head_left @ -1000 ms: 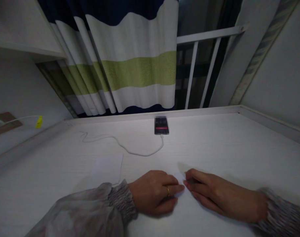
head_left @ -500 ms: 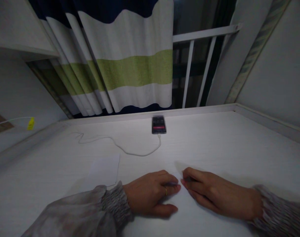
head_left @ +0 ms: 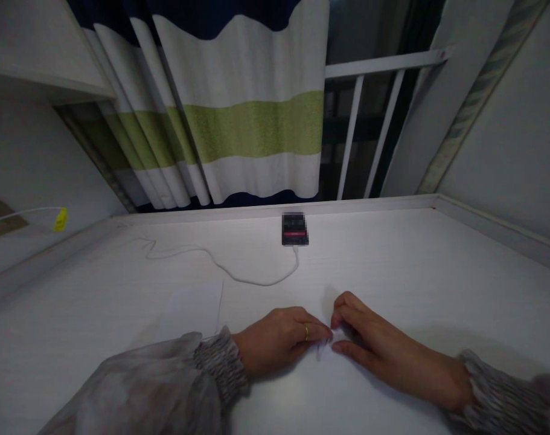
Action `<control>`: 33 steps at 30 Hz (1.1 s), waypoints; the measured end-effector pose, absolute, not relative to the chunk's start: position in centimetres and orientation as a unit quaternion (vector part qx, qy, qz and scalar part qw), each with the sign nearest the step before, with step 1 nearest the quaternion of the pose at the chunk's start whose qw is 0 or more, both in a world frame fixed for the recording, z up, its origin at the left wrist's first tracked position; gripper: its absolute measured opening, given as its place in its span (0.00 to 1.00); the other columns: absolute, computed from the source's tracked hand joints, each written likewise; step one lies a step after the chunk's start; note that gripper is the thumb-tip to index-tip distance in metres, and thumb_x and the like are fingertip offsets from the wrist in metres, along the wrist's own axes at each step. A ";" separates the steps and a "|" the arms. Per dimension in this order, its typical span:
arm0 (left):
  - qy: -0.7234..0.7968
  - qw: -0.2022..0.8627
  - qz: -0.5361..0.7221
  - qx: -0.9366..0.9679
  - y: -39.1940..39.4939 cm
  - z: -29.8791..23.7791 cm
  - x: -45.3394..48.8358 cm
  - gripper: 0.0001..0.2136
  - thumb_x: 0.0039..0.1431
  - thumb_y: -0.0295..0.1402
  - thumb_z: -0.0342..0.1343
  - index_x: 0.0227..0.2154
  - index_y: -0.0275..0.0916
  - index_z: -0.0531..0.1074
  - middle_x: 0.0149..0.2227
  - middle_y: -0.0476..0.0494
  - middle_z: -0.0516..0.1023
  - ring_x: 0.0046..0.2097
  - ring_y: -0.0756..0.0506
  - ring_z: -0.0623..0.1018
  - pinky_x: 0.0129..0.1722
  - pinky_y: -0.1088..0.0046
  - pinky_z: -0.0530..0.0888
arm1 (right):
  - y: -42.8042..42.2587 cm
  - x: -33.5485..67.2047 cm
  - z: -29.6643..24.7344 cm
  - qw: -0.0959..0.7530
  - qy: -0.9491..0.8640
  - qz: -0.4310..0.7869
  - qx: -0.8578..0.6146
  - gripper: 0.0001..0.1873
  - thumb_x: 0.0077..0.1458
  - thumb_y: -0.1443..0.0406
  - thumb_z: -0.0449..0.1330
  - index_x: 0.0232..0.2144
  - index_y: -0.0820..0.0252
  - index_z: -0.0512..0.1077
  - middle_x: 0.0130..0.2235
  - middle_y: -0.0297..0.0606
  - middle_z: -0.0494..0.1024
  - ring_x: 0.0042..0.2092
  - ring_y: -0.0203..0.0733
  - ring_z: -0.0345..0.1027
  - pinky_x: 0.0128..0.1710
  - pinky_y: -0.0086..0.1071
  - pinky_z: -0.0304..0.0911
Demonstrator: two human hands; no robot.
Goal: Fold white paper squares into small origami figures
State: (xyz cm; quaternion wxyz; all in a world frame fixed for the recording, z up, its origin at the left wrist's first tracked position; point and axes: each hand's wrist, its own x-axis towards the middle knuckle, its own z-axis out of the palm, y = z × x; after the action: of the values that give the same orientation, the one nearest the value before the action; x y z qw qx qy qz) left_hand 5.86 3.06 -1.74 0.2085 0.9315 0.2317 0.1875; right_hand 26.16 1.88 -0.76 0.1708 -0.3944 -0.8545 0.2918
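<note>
A small piece of white paper [head_left: 325,350], seemingly folded, lies low over the white tabletop between my two hands. My left hand [head_left: 281,339], with a gold ring on one finger, is closed with its fingertips on the paper's left side. From the right, my right hand [head_left: 377,344] grips the paper's other side, thumb below and curled fingers above. Much of the paper is hidden by the fingers, and its pale colour blends with the surface. A stack of white paper sheets [head_left: 191,311] lies left of the hands, partly behind my left sleeve.
Toward the back of the white table [head_left: 392,254] lies a dark phone-like device [head_left: 295,232], its screen blurred, with a white cable [head_left: 238,279] running left. Behind the table hang striped curtains [head_left: 256,127] beside a white window rail [head_left: 387,63]. A yellow tag [head_left: 60,219] hangs at left.
My left thumb has drawn in toward the paper. My right hand's thumb and fingers have spread around it, and more of the paper's lower edge now shows. The view has shifted slightly.
</note>
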 end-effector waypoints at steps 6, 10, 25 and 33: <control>0.252 0.219 0.218 0.917 3.2 -2.3 6.0 0.10 0.58 0.29 0.47 0.35 0.32 0.72 0.47 0.37 0.72 0.46 0.49 0.72 0.46 0.72 0.69 | 1.7 26.0 -0.8 0.166 -0.840 0.300 -0.421 0.06 0.52 0.71 0.52 0.33 0.59 0.59 0.37 0.36 0.62 0.38 0.38 0.59 0.38 0.33 0.59; 0.257 0.228 0.213 0.915 3.1 -2.2 6.0 0.10 0.57 0.28 0.47 0.37 0.33 0.73 0.44 0.37 0.73 0.44 0.49 0.73 0.46 0.72 0.69 | 2.0 25.8 -0.8 0.157 -0.831 0.311 -0.434 0.06 0.50 0.71 0.53 0.31 0.59 0.59 0.36 0.37 0.62 0.36 0.38 0.58 0.37 0.33 0.59; 0.236 0.261 0.200 0.915 3.0 -1.7 5.9 0.10 0.54 0.25 0.49 0.36 0.31 0.73 0.44 0.35 0.71 0.45 0.48 0.71 0.48 0.72 0.67 | 2.5 25.8 -1.4 0.175 -0.830 0.321 -0.421 0.05 0.53 0.70 0.51 0.26 0.59 0.59 0.34 0.36 0.61 0.34 0.36 0.58 0.34 0.32 0.58; 0.232 0.265 0.179 0.919 2.9 -1.2 5.9 0.10 0.53 0.25 0.49 0.36 0.32 0.73 0.46 0.36 0.70 0.47 0.47 0.70 0.49 0.71 0.66 | 2.4 25.5 -1.3 0.165 -0.830 0.308 -0.436 0.06 0.54 0.70 0.50 0.26 0.59 0.59 0.34 0.37 0.62 0.36 0.39 0.58 0.36 0.34 0.58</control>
State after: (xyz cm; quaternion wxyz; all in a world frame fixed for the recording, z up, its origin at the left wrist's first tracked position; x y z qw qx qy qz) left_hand 5.87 2.91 -1.23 0.2650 0.9187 0.2319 0.1789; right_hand 25.54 2.44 -1.33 0.1651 -0.4357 -0.8296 0.3078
